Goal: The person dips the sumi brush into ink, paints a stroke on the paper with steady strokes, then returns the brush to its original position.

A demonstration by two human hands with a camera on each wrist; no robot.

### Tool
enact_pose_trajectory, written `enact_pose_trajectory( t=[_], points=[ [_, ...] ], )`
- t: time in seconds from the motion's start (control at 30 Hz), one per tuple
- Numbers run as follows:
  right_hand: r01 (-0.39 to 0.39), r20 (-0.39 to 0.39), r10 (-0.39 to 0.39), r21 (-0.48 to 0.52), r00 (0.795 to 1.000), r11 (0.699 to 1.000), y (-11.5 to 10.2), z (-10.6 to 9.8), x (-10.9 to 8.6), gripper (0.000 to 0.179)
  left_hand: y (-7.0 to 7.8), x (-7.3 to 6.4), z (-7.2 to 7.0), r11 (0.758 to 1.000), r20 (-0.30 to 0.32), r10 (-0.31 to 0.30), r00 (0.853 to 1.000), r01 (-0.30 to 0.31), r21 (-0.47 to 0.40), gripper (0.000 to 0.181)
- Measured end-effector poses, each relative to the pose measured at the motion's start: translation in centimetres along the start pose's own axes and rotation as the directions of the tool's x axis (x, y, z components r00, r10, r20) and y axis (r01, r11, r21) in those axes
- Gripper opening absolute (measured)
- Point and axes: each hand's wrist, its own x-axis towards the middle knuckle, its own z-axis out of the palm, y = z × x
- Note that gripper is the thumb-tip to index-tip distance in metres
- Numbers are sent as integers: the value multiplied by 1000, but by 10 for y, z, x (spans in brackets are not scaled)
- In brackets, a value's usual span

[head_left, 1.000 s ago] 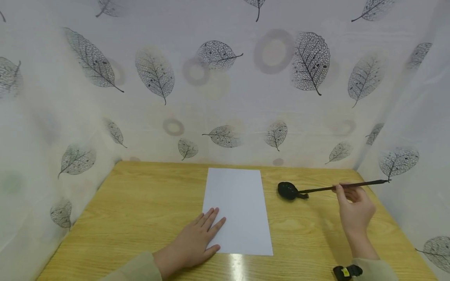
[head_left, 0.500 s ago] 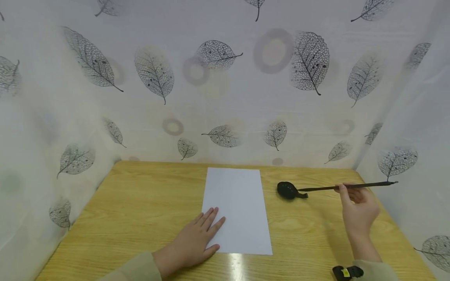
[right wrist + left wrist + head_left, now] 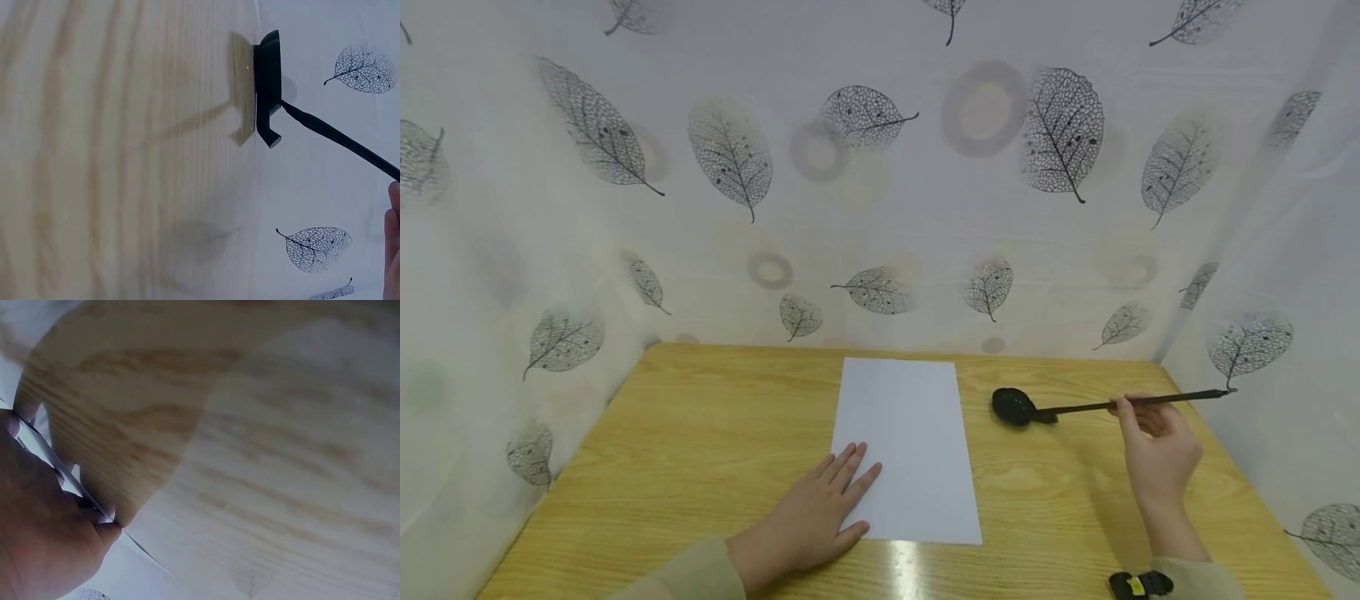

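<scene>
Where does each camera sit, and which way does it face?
Head: worn on the head, facing forward and down at the paper and table; left hand and right hand show.
Left wrist: on that wrist, looking low across the table; left hand shows.
Right wrist: on that wrist, facing the black object and curtain; right fingers show.
Head and right wrist share the black object and brush.

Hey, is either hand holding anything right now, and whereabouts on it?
The right hand pinches a thin dark stick near the middle of its visible length. The left hand rests on the white paper, gripping nothing.
</scene>
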Motion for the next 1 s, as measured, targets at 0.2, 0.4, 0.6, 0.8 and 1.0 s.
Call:
enact_pose_trajectory(
  t=[0.2, 0.4, 0.6, 0.8, 1.0],
  points=[
    [31, -25, -31, -1, 999, 1000, -3, -4, 2, 18, 0, 0, 0, 1000, 14, -7, 1000, 7, 9, 72],
    [41, -46, -40, 17, 998, 999, -7, -3, 1, 21, -1, -2, 1, 1000, -19, 17, 1000, -17, 21, 71],
    [7, -43, -6, 33, 999, 999, -6, 3, 0, 22, -3, -1, 6, 1000, -25, 16, 1000, -16, 15, 72],
    [-10, -32, 12, 47, 999, 999, -4, 6, -1, 15, -3, 0, 8, 999, -43, 31, 999, -31, 12, 72],
    [-2, -31, 3, 20, 1000, 1000, -2, 2, -1, 16, 3, -1, -6, 1000, 7, 2, 1000, -2, 17, 72]
  ],
)
